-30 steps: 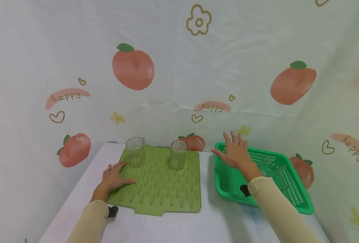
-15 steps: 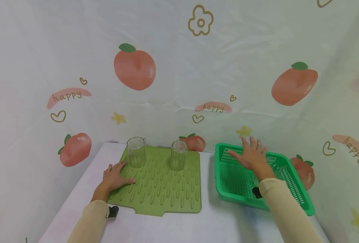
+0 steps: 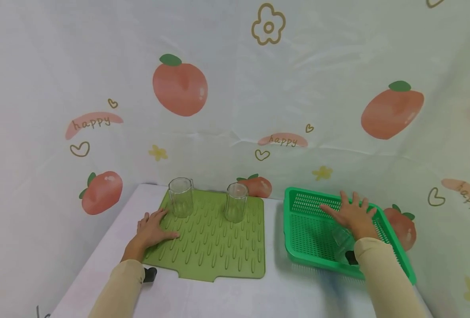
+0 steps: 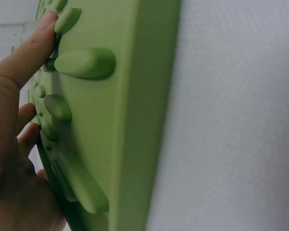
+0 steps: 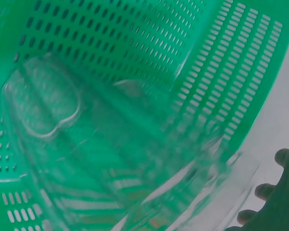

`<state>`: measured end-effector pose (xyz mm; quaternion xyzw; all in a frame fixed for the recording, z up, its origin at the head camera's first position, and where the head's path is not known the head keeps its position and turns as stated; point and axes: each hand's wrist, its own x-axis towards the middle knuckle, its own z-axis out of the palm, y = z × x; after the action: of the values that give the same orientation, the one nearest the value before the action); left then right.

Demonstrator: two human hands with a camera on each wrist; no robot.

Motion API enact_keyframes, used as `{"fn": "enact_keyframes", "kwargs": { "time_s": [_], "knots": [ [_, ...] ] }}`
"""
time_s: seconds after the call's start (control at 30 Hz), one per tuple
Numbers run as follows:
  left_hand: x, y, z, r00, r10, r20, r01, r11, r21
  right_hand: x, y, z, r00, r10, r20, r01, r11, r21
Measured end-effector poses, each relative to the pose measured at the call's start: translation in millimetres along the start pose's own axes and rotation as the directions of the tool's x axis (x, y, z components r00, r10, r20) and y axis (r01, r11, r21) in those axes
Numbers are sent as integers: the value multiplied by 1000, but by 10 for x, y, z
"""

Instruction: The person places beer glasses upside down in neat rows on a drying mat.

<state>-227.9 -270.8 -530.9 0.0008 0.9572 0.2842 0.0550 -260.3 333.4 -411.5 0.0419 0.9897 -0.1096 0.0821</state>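
1. Currently, left hand [image 3: 151,232] is wide: thumb and fingers spread, resting at the left edge of the green mat [image 3: 203,269]. Left wrist view shows the thumb lying along the mat's raised ridges.
2. Right hand [image 3: 355,218] also wide, fingers fanned, over the right half of the green basket [image 3: 285,225]. Right wrist view: fingertips apart from the glassware.
3. Basket glass [image 3: 341,240]: clear, lying on its side in the basket, partly hidden below the right hand. Transparent edges overlap in the right wrist view, so can't tell the count.
4. Two clear glasses upright on the mat, toward its back: left glass [image 3: 181,203] near the left hand's fingertips, right glass [image 3: 236,207] well apart from it.
5. Mat and basket sit side by side on the white worktop [image 3: 278,296], gap between them, basket on the right.
6. Behind: white cloth [image 3: 227,88] printed with red fruit, hearts, flowers and "happy".
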Motion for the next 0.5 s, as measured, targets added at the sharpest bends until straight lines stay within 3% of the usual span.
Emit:
{"fn": "enact_keyframes", "kwargs": {
  "time_s": [0.27, 0.5],
  "knots": [
    [6, -4, 14, 1000, 4, -2, -4, 1000, -3, -64, 234, -22, 996, 39, 86, -41, 999, 16],
    [17, -10, 15, 1000, 1, -5, -1, 1000, 8, -61, 290, -56, 989, 25, 147, -27, 1000, 13]
  ]
}}
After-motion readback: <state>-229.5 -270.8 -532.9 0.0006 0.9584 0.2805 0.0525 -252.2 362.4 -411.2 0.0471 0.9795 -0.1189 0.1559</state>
